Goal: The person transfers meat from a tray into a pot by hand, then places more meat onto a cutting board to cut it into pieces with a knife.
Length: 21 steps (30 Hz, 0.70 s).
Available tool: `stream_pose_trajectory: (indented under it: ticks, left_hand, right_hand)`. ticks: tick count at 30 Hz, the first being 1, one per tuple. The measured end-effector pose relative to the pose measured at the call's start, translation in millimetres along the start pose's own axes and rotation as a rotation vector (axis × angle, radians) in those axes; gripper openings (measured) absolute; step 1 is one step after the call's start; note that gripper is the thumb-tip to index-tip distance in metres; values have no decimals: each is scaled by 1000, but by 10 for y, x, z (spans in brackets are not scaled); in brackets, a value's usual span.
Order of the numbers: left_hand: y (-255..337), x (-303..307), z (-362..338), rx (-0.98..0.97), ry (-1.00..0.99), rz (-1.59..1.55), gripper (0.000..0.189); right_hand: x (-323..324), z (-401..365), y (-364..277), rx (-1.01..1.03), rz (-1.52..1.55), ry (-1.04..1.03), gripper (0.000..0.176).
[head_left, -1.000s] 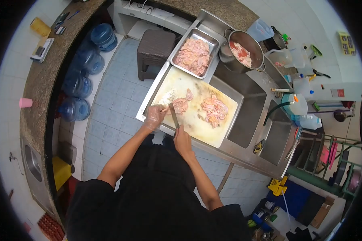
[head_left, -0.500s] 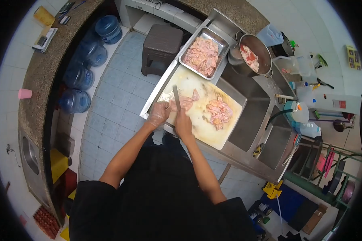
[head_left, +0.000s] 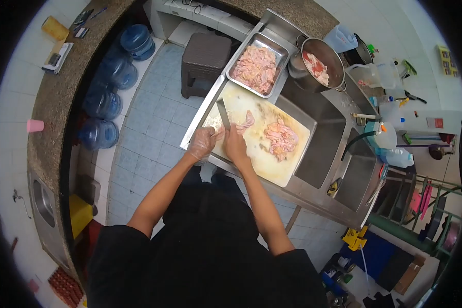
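Note:
My left hand, in a clear plastic glove, is closed on a piece of pale raw meat near the left edge of the white cutting board. My right hand is wrapped round the handle of a knife, whose blade points away from me over the board. Just right of the knife lies another pink part of meat; whether it joins the held piece I cannot tell. A pile of raw meat rests on the board's right half.
Beyond the board a steel tray holds much raw meat. To its right stands a large pot with meat inside. Sink basins lie right of the board. A dark stool stands behind the counter's left edge.
The knife blade has shifted slightly left and its tip is farther from me. My right hand is closer to my left hand, covering more of the meat between them. The view has shifted slightly.

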State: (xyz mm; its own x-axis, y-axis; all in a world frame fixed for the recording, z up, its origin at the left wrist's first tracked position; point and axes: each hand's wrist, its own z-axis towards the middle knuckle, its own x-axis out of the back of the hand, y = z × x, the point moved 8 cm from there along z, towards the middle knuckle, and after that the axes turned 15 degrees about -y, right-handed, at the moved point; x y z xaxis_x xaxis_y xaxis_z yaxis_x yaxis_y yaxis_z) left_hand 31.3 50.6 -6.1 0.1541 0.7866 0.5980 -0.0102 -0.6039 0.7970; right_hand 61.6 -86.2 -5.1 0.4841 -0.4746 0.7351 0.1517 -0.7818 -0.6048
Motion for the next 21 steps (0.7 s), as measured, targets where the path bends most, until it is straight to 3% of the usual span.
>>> stream_pose_trajectory:
  ticks: [4,8,10,12,17,19,21]
  left_hand:
    - [84,196,-24,51,126,11,20]
    - [-10,153,-67,16,151,3,15]
    - [73,241,-87,112,165,-95,13]
    - [200,271,-111,107,156,-88,14]
    - [124,168,16,95,85,-126,11]
    - [240,153,39,-125,49,59,8]
    - [216,215,-3,-83,41,119,9]
  right_hand:
    - [-72,-942,325,-128,4,-88,19]
    - [-12,-1386,387,-92,-23,-87,19]
    - [126,-1355,326,-55,-19,-40,18]
    - [167,-1347,268,-93,-14,-126,19]
    - [283,-1060,371,-124,-45,-57,19]
    - [336,-989,422,-128,-102,-62,19]
    - [465,-925,506,-194,-104,-9,18]
